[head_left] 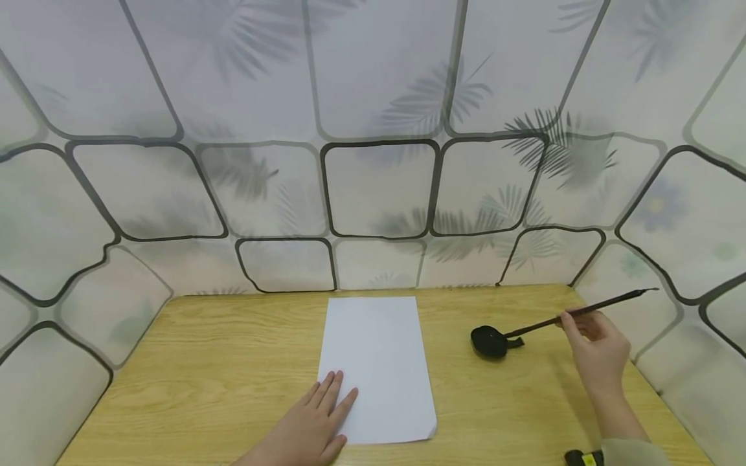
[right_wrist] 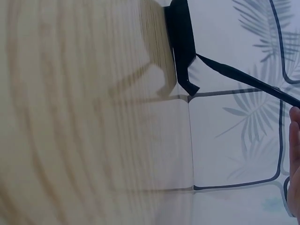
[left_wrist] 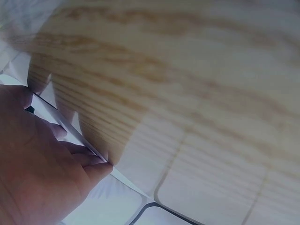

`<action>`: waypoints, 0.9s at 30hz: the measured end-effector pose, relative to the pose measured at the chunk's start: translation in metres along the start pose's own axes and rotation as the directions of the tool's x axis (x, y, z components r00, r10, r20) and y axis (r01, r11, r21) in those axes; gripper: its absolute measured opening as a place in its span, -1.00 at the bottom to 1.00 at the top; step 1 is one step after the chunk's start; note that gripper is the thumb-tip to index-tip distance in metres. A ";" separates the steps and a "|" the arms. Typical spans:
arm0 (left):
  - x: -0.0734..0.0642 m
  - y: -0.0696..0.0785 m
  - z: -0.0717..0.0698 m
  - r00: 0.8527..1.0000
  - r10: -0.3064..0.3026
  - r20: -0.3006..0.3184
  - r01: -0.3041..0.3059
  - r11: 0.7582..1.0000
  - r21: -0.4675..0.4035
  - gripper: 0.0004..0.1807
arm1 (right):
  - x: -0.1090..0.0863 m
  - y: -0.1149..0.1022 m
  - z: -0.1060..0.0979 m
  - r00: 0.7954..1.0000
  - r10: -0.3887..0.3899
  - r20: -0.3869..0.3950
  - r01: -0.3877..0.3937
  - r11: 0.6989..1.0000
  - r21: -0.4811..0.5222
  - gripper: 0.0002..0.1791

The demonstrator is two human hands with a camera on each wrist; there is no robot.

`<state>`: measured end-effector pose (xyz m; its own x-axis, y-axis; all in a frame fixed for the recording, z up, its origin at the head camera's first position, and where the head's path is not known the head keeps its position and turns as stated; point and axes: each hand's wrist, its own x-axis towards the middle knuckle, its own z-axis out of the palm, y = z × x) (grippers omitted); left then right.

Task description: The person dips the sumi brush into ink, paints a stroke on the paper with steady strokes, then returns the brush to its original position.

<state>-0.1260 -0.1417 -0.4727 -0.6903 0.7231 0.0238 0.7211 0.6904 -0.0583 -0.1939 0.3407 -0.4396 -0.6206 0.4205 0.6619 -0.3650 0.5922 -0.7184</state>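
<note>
My left hand (head_left: 309, 421) lies with spread, straight fingers over the left edge of a white sheet of paper (head_left: 381, 356). Seen low in the left wrist view, its fingertips (left_wrist: 101, 168) rest along the paper's edge. To the right, my right hand (head_left: 603, 353) pinches a dark writing brush (head_left: 618, 299) partway along its handle, above the table. The brush slants down leftward, its tip at the rim of a small black ink dish (head_left: 488, 343) with a short side handle. In the right wrist view the brush (right_wrist: 243, 77) meets the dish (right_wrist: 183, 33) near that handle.
The wood-grain table (head_left: 221, 362) is enclosed at the back and sides by a patterned wall (head_left: 379, 188). A black object with a yellow mark (head_left: 576, 458) lies at the front right, beside the right sleeve (head_left: 632, 452). The paper's lower right corner curls up slightly.
</note>
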 end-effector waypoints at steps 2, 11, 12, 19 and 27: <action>0.000 0.000 0.000 1.000 0.003 -0.010 -0.003 1.000 0.005 -0.35 | 0.000 0.003 -0.002 1.000 0.003 -0.002 -0.003 1.000 0.015 -0.90; -0.001 0.000 0.003 0.999 0.013 -0.043 -0.012 1.000 0.023 -0.36 | 0.003 0.003 -0.013 0.998 0.038 -0.042 -0.037 0.999 0.035 -0.86; 0.000 0.000 0.003 0.999 0.014 -0.044 -0.013 1.000 0.025 -0.36 | 0.003 0.001 -0.013 0.998 0.045 -0.038 -0.043 0.998 0.043 -0.86; 0.001 0.001 0.004 0.999 0.018 -0.044 -0.017 1.000 0.022 -0.36 | 0.000 -0.021 -0.009 0.999 0.045 0.009 -0.046 0.997 0.063 -0.86; 0.001 0.001 0.007 0.997 0.021 -0.071 -0.018 0.999 0.041 -0.36 | -0.001 -0.008 -0.016 0.999 0.049 -0.020 -0.049 0.999 -0.007 -0.87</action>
<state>-0.1261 -0.1401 -0.4795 -0.6691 0.7373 0.0932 0.7306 0.6756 -0.0996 -0.1793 0.3462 -0.4309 -0.6233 0.4627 0.6304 -0.3296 0.5755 -0.7484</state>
